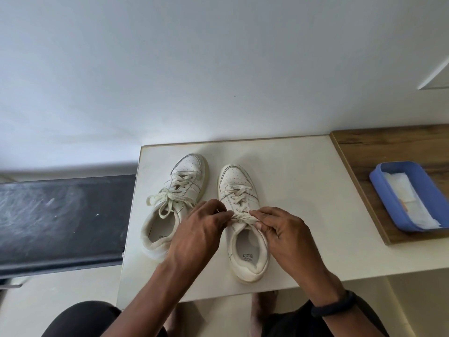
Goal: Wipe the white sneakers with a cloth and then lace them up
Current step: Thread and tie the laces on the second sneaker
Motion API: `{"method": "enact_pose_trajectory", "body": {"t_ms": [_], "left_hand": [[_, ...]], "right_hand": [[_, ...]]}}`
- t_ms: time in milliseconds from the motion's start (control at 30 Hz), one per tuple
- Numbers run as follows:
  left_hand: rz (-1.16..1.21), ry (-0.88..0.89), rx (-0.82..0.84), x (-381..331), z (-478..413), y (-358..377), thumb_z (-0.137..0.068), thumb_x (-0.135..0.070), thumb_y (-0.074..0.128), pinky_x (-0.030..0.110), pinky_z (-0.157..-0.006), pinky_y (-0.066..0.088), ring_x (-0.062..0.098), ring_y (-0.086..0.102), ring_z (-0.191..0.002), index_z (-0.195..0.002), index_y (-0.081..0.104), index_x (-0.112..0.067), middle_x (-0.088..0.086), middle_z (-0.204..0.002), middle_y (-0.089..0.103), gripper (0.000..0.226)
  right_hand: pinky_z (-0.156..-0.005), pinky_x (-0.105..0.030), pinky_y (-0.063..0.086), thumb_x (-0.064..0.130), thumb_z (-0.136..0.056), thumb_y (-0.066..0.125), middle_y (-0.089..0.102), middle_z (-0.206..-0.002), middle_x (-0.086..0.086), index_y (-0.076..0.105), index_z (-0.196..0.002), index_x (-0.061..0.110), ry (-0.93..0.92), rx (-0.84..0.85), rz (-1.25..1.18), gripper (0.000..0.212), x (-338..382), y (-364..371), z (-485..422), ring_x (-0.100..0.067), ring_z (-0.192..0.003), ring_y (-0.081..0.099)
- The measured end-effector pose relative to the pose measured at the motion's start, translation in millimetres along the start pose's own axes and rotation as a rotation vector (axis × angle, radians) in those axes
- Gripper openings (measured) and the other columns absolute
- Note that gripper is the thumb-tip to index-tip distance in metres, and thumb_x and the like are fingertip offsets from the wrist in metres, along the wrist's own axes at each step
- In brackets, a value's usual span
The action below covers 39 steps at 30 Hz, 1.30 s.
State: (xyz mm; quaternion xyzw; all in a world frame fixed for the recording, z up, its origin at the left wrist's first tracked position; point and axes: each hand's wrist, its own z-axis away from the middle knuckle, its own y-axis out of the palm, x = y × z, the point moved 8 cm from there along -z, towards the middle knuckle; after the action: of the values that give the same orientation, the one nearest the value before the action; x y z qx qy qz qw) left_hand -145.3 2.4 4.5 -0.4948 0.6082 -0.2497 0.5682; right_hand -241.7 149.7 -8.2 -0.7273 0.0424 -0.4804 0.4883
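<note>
On the desk (pixel 303 190), left grip (pixel 199 232) and right grip (pixel 281 232) pinch the lace (pixel 243 217) of the 3 o'clock sneaker (pixel 234 178), bow apparently unfinished; 9 o'clock sneaker (pixel 187 166) already tied.

A home (bare feet (pixel 264 304) under a white table (pixel 303 171)).

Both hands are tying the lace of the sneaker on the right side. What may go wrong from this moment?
1. The left hand and right hand pinch the lace only with fingertips; a slip might let the bow fall loose.
2. The right sneaker has its heel near the front edge of the table; a hard pull toward the person might drag it off.
</note>
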Motion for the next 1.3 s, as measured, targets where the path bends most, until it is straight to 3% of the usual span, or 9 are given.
{"method": "enact_pose_trajectory", "body": {"t_ms": [200,300,400,500,700,833,1033,1167,1300], "left_hand": [[-0.078,-0.118,-0.201,13,17,-56,-0.093,-0.027,0.067,0.046,-0.082,0.056,0.028,0.067,-0.102,-0.111,0.076,-0.02,0.0,-0.116,0.071,0.021],[-0.122,-0.294,-0.239,30,40,-82,-0.092,-0.049,0.066,0.051,-0.087,0.052,0.031,0.057,-0.12,-0.113,0.073,-0.027,0.002,-0.132,0.062,0.031],[-0.133,-0.567,0.035,57,58,-70,-0.071,-0.082,0.059,0.057,-0.098,0.045,0.031,0.034,-0.143,-0.121,0.063,-0.031,0.004,-0.155,0.037,0.072],[-0.067,-0.653,0.314,72,72,-46,-0.054,-0.097,0.051,0.043,-0.101,0.046,0.027,0.045,-0.132,-0.128,0.052,-0.029,0.003,-0.147,0.03,0.101],[-0.125,-0.649,0.312,58,76,-37,-0.081,-0.051,0.076,0.032,-0.088,0.048,0.029,0.062,-0.1,-0.107,0.065,-0.025,0.004,-0.123,0.037,0.039],[-0.073,-0.652,0.266,41,84,-29,-0.085,-0.049,0.072,0.028,-0.089,0.045,0.029,0.062,-0.105,-0.109,0.069,-0.029,0.005,-0.127,0.036,0.031],[-0.061,-0.658,0.194,43,86,-30,-0.081,-0.046,0.072,0.028,-0.08,0.044,0.03,0.061,-0.101,-0.094,0.068,-0.029,0.006,-0.132,0.039,0.022],[0.01,-0.665,0.168,47,85,-25,-0.076,-0.043,0.071,0.029,-0.071,0.043,0.025,0.063,-0.088,-0.089,0.068,-0.03,0.001,-0.116,0.049,0.019],[0.081,-0.704,0.163,56,79,-22,-0.072,-0.052,0.076,0.025,-0.061,0.034,0.014,0.051,-0.075,-0.088,0.073,-0.035,-0.006,-0.088,0.052,0.024]], "right_hand": [[-0.093,-0.037,0.057,0.062,-0.091,0.047,0.062,-0.138,0.006,0.049,-0.147,0.026,0.101,-0.057,0.028,0.066,9,-19,14,-0.013,-0.119,0.062],[-0.099,-0.035,0.05,0.07,-0.088,0.05,0.047,-0.151,0.007,0.018,-0.158,0.034,0.202,0.113,0.177,0.085,13,-6,27,-0.018,-0.129,0.055],[-0.095,-0.036,0.048,0.064,-0.096,0.043,0.051,-0.143,0.004,0.005,-0.158,0.037,0.258,0.216,0.324,0.078,12,6,32,-0.023,-0.122,0.058],[-0.086,-0.038,0.05,0.05,-0.102,0.034,0.064,-0.118,0.0,0.018,-0.156,0.039,0.247,0.178,0.345,0.058,12,11,29,-0.025,-0.106,0.064],[-0.087,-0.038,0.048,0.039,-0.103,0.036,0.067,-0.118,-0.004,0.033,-0.153,0.034,0.255,0.143,0.288,0.05,16,23,14,-0.028,-0.107,0.064],[-0.087,-0.039,0.05,0.04,-0.103,0.038,0.068,-0.121,-0.007,0.036,-0.151,0.033,0.242,0.117,0.262,0.048,26,28,-5,-0.031,-0.109,0.064],[-0.088,-0.039,0.05,0.071,-0.094,0.035,0.05,-0.147,-0.003,0.006,-0.158,0.031,0.234,0.079,0.227,0.08,43,15,6,-0.028,-0.122,0.059],[-0.082,-0.035,0.057,0.075,-0.082,0.052,0.034,-0.147,0.005,0.024,-0.146,0.04,0.068,0.047,0.278,0.077,63,11,29,-0.021,-0.119,0.058],[-0.085,-0.035,0.052,0.067,-0.075,0.069,0.044,-0.134,0.003,0.041,-0.131,0.042,0.195,0.241,0.316,0.067,48,39,32,-0.024,-0.111,0.06]]}}
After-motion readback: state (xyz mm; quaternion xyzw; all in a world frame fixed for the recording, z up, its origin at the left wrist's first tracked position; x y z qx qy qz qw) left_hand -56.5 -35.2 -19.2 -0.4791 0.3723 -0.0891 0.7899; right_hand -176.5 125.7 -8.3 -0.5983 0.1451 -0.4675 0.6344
